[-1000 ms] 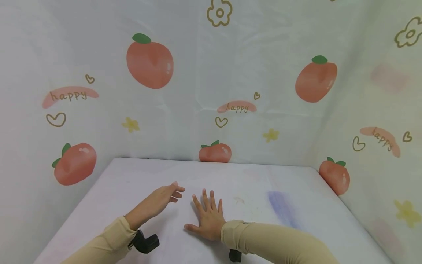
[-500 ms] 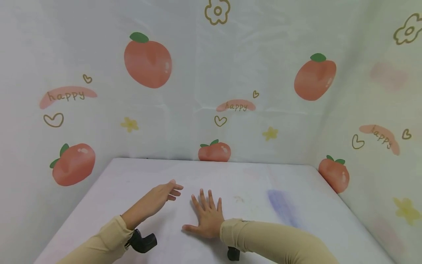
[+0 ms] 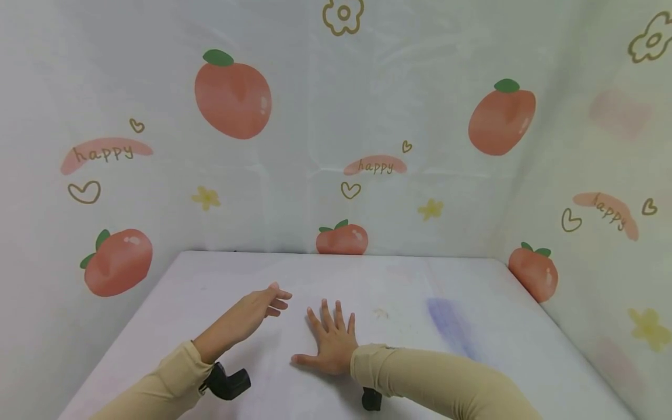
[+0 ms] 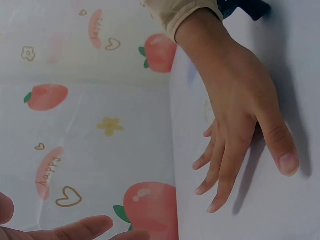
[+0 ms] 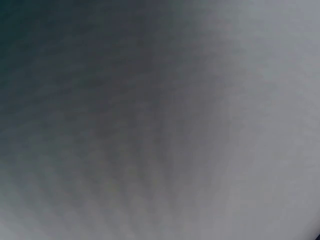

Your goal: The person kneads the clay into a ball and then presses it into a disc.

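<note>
My left hand [image 3: 247, 315] is held on its side over the left part of the white table [image 3: 226, 274], its fingers loosely extended and nothing in its grasp. To its right, my right hand [image 3: 333, 347] lies palm down with fingers and thumb spread wide, low at the tabletop. The left wrist view shows the right hand [image 4: 240, 105] from the side, casting a shadow on the white surface, while fingertips of the left hand [image 4: 85, 230] enter at the lower left. Only a blurred grey surface fills the right wrist view.
A white cloth backdrop [image 3: 294, 116] printed with red fruits, hearts and flowers rises behind the table and along its sides. A blue smudge [image 3: 451, 326] marks the tabletop at right. Black wrist cameras hang under both sleeves, the left camera [image 3: 228, 382] lying near the surface.
Both hands keep nearly the same pose and place. The head view has shifted slightly, with the backdrop prints on the right sitting a little higher.
</note>
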Tool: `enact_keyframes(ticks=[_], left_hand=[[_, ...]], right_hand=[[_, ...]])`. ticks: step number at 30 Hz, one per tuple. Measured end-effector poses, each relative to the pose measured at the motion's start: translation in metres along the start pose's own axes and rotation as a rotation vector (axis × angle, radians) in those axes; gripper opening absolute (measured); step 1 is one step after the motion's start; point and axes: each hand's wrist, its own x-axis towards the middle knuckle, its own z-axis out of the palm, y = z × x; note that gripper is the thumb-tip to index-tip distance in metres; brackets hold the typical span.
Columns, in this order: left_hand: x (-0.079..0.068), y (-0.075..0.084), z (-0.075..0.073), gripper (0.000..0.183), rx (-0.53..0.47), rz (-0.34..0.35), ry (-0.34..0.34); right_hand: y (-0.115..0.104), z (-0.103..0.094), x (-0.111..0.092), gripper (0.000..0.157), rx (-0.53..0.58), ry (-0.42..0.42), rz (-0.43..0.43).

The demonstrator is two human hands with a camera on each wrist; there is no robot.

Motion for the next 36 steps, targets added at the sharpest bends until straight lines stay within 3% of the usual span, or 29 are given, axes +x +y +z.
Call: enact_keyframes(ticks=[19, 36], left_hand=[[-0.0007, 0.0019, -0.0012, 0.060, -0.007, 0.027, -0.002], [0.0005, 0.0095, -0.0066, 0.064, 0.039, 0.031, -0.015]], right_hand=[[-0.0021, -0.0084, -0.0039, 0.102, 0.005, -0.057, 0.036], [0.0005, 0.0001, 0.0006, 0.104, -0.028, -0.014, -0.002]])
